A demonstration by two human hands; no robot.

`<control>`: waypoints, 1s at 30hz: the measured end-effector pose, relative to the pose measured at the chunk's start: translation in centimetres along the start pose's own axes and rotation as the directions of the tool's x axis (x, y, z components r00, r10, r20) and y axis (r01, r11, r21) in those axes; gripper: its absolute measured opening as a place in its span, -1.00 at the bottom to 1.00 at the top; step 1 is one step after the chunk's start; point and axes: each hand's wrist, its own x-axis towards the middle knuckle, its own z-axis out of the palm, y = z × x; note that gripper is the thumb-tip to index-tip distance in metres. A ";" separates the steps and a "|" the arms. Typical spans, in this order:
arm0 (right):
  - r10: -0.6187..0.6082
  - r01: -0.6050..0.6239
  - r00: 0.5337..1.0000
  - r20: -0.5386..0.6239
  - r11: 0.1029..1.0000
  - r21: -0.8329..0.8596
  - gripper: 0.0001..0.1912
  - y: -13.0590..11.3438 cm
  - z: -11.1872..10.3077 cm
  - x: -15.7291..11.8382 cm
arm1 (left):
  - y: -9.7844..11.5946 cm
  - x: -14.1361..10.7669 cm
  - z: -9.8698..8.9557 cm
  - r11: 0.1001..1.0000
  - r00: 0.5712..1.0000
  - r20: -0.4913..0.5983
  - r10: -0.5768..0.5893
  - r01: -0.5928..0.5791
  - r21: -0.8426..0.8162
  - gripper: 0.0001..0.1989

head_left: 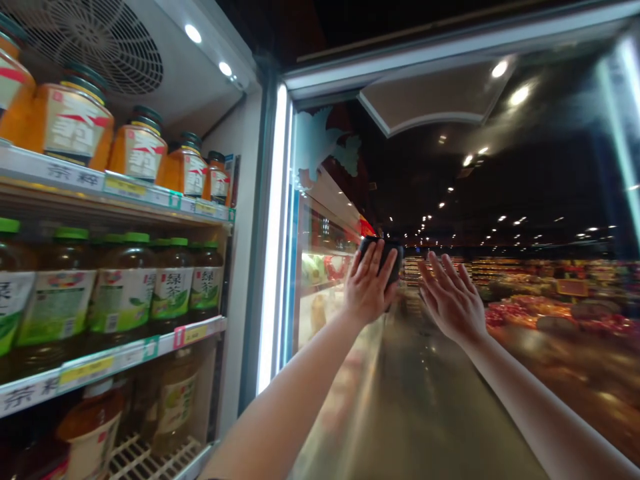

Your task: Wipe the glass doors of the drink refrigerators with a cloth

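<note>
Two hands are seen. The left hand [369,290] is laid flat on one black handle [393,257] of a glass fridge door [320,220], so that grip is open, with its fingers spread and not clamped. The right hand [450,300] is held up open just beside it, and nothing is touched by it. Five orange jars [139,150] are lined up on the top shelf [75,177], and five green-capped bottles [123,300] are seen on the shelf below
</note>
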 end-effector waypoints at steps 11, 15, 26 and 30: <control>-0.010 0.010 1.000 0.003 1.000 -0.010 -0.27 -0.2 -0.2 -0.3 | -0.3 -3.0 -0.3 0.991 0.994 0.001 -0.113 0.113 0.068 -0.33; -0.001 0.001 1.000 0.006 1.000 0.000 -0.27 -0.2 -0.1 -0.4 | -4.2 -1.6 -1.0 0.948 0.951 -0.081 -0.298 0.305 0.093 -0.33; -0.018 0.018 1.000 -0.004 1.000 -0.016 -0.28 -0.5 -0.3 -0.7 | -5.5 -2.7 -1.8 0.962 0.969 -0.047 -0.242 0.246 0.119 -0.41; -0.017 0.017 1.000 0.003 0.999 -0.050 -0.27 -0.7 -0.5 -0.8 | -8.5 -3.7 -2.5 0.885 0.892 -0.153 -0.426 0.446 0.133 -0.41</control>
